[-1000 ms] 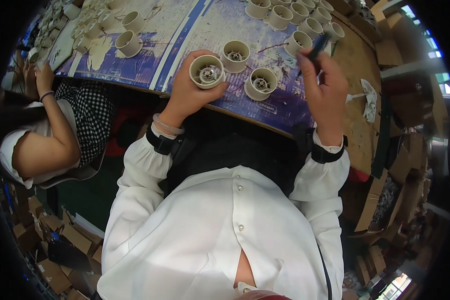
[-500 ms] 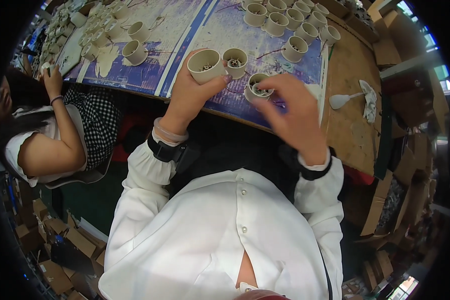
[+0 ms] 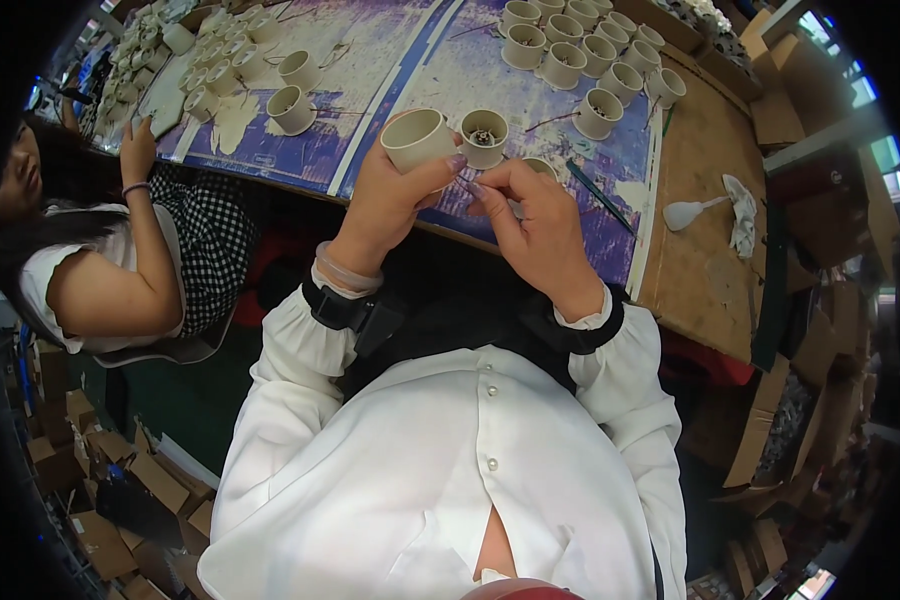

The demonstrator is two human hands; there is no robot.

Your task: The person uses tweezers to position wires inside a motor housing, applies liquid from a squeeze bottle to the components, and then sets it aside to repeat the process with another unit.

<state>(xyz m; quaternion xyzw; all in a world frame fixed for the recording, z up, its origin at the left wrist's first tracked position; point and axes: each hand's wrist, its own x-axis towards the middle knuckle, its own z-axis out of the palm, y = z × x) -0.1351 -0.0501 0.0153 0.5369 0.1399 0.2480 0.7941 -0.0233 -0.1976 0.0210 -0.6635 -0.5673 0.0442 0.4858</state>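
Observation:
My left hand (image 3: 390, 200) is wrapped round a cream, cup-shaped plastic housing (image 3: 416, 145), its open end tilted up. My right hand (image 3: 538, 222) is closed in a pinch beside my left thumb; whatever lies between those fingertips is too small to make out. Just beyond both hands a second cream housing (image 3: 484, 150) stands on the table, metal parts and wires showing inside. A third housing (image 3: 541, 167) is mostly hidden behind my right fingers. To the right of that hand lies a thin dark green tool (image 3: 602, 198), its kind unclear.
Several similar housings (image 3: 564, 62) with wires stand at the back right, and more (image 3: 290, 108) at the left. A white squeeze bottle (image 3: 682, 214) and a crumpled cloth (image 3: 740, 218) lie on the brown board (image 3: 705, 270). Another person (image 3: 110, 260) sits at my left.
My right hand has come away from the third housing and moved left, pinching beside my left hand. The dark green tool now shows on the table. My left hand still holds its housing.

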